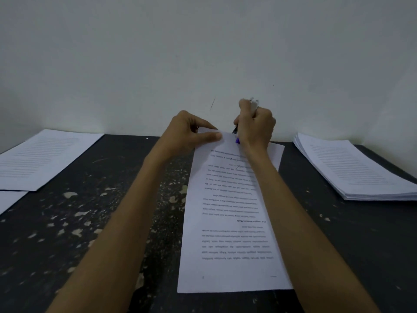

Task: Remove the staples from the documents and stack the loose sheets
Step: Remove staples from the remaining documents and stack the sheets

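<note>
A printed document [230,222] lies lengthwise on the dark table [79,222], its text upside down to me. My left hand [191,134] pinches the document's far left corner between thumb and fingers. My right hand [255,125] grips a staple remover [253,105] with a pale top end and a purple part [237,140], its dark tip [235,130] at the far edge of the paper. The staple itself is hidden by my hands.
A thick stack of printed sheets [354,168] sits at the right side of the table. A thin sheet or two [42,159] lies at the far left, with another paper corner [9,199] below it. A pale wall stands just behind the table.
</note>
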